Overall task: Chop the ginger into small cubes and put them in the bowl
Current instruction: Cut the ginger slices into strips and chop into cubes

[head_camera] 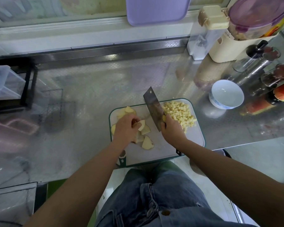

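A white cutting board (162,145) with a green rim lies on the steel counter. Several ginger slices (147,142) are spread over its left half. My left hand (125,128) pinches one ginger slice (141,125) above that pile. My right hand (172,130) grips the handle of a cleaver (153,108), whose blade stands on the board's middle, pointing away from me. A heap of small ginger cubes (179,112) sits on the board's right side, just right of the blade. An empty white bowl (226,94) stands on the counter to the right of the board.
Bottles and jars (269,79) crowd the right side behind the bowl, with a cream container (223,45) and a clear box (203,30) at the back right. A black rack with a clear tub (8,86) stands at the left. A purple tray (156,9) leans against the back wall.
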The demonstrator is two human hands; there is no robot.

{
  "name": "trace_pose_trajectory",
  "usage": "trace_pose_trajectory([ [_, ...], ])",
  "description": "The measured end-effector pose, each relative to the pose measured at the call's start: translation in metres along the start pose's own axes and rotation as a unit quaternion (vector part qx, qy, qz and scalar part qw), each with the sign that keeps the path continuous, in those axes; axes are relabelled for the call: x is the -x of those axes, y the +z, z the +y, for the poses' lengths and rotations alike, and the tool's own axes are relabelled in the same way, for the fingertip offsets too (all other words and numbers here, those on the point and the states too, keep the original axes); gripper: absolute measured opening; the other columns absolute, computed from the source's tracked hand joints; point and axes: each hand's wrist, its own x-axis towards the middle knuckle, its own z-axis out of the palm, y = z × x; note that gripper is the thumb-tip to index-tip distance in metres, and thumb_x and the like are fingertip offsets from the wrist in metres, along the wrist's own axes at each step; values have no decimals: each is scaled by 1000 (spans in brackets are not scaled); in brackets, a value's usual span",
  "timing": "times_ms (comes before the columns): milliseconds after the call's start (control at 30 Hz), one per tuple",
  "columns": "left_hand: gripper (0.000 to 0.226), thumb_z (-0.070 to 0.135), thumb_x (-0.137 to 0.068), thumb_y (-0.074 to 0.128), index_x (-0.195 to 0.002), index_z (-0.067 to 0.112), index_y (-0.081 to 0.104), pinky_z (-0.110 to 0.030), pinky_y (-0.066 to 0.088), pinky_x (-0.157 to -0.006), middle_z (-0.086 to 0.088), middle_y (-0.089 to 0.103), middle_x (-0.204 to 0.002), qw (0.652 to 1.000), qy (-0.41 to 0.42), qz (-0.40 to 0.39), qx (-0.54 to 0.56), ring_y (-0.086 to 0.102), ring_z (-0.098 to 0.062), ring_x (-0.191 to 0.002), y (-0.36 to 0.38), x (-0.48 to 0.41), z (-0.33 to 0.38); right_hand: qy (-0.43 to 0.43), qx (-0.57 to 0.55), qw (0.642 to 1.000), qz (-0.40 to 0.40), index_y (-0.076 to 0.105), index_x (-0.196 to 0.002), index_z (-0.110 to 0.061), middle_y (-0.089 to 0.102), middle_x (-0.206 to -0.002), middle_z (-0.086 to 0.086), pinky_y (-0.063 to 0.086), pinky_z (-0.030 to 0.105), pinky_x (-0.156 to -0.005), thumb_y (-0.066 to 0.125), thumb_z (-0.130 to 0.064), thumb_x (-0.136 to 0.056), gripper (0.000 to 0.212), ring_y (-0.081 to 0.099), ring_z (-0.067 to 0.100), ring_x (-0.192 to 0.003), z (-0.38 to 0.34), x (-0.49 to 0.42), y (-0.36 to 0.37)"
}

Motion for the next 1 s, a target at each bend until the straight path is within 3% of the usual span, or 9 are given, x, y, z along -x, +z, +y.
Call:
trace_pose_trajectory([
  [233,22,18,-90,65,-109,8,66,-25,45,-81,-4,69,-102,986,-117,63,105,60,-15,-89,11,-4,15,-12,27,999,-12,44,-113,-9,60,-82,10,49,36,-57,39,-18,-100,17,56,23,-66,4,7,-4],
  [367,17,18,-88,66,-103,10,66,-37,52,-83,-6,70,-99,981,-151,52,115,64,-21,-89,23,-8,25,-14,36,999,0,45,-111,-12,51,-75,1,39,30,-54,40,-22,-99,15,50,17,-62,15,15,-4],
  [533,7,15,-89,66,-93,15,61,-44,56,-81,-10,71,-98,957,-220,39,186,69,-26,-82,33,-13,29,-5,9,1000,6,45,-118,-12,56,-80,5,52,39,-65,39,-21,-99,22,57,23,-70,17,18,-2],
  [667,19,16,-88,67,-105,9,64,-44,56,-84,-11,70,-102,918,-296,70,254,68,-27,-90,36,-17,23,7,-21,1000,21,45,-107,-13,56,-75,4,46,33,-56,40,-20,-99,12,53,19,-63,20,16,-2],
  [767,20,12,-88,66,-107,8,62,-46,57,-84,-13,69,-102,896,-309,50,314,69,-29,-90,37,-19,23,-3,-29,999,14,40,-96,-18,50,-69,-2,32,25,-47,41,-20,-98,3,47,11,-57,22,14,-7],
  [867,21,12,-87,66,-107,10,60,-38,57,-79,-8,68,-102,905,-302,66,293,67,-24,-87,37,-17,25,-17,-24,1000,-9,40,-93,-17,52,-71,1,31,25,-48,42,-21,-99,7,49,15,-59,21,14,-8],
  [1000,29,14,-87,64,-114,14,53,-26,45,-66,3,58,-93,933,-262,137,204,56,-11,-70,25,-10,27,-8,-43,999,-7,42,-90,-16,52,-68,0,33,28,-49,42,-21,-98,9,50,15,-58,13,10,-4],
])
